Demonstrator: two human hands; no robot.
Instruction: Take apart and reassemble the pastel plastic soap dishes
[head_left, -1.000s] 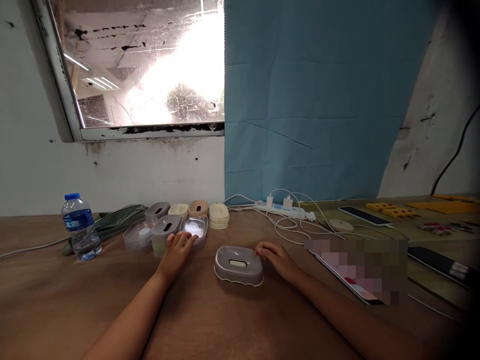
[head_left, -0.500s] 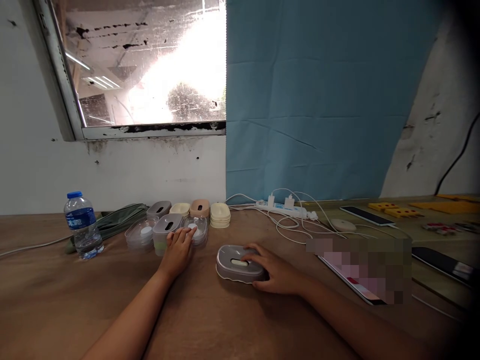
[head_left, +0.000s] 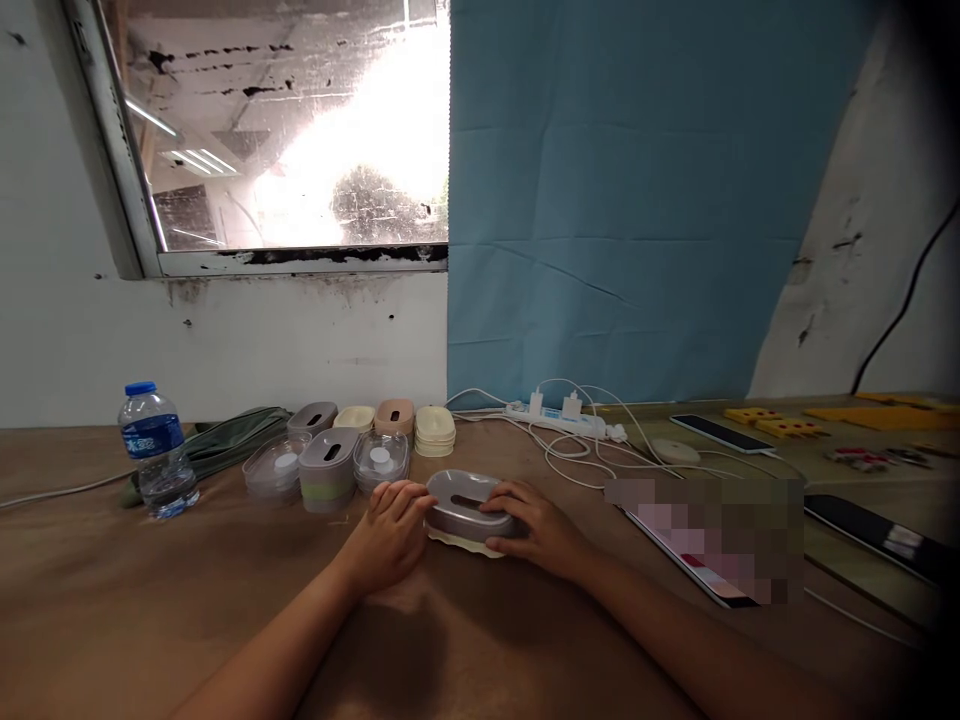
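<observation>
In front of me is a grey oval plastic container cover (head_left: 457,515) with a dark slot in its glossy top. A cream rim (head_left: 465,543) shows beneath its lower edge. My right hand (head_left: 540,528) grips the cover's right side, thumb low at the front and fingers on top. At the left end, my left hand (head_left: 391,530) presses curled fingers against it. Just behind my left hand stand a grey slotted container (head_left: 328,468) with a greenish band and stacked clear trays (head_left: 381,462), each with a white round piece.
More clear trays (head_left: 277,465), a peach container (head_left: 394,415) and stacked cream trays (head_left: 435,432) line the back. A water bottle (head_left: 156,450) stands left beside a green bag (head_left: 240,440). Cables run from a power strip (head_left: 559,418) towards a phone (head_left: 720,434) and a tablet (head_left: 675,545).
My left hand has come from the clear trays to the cover's left end. The cover sits higher, with more cream showing below, and its slot now looks dark instead of pale.
</observation>
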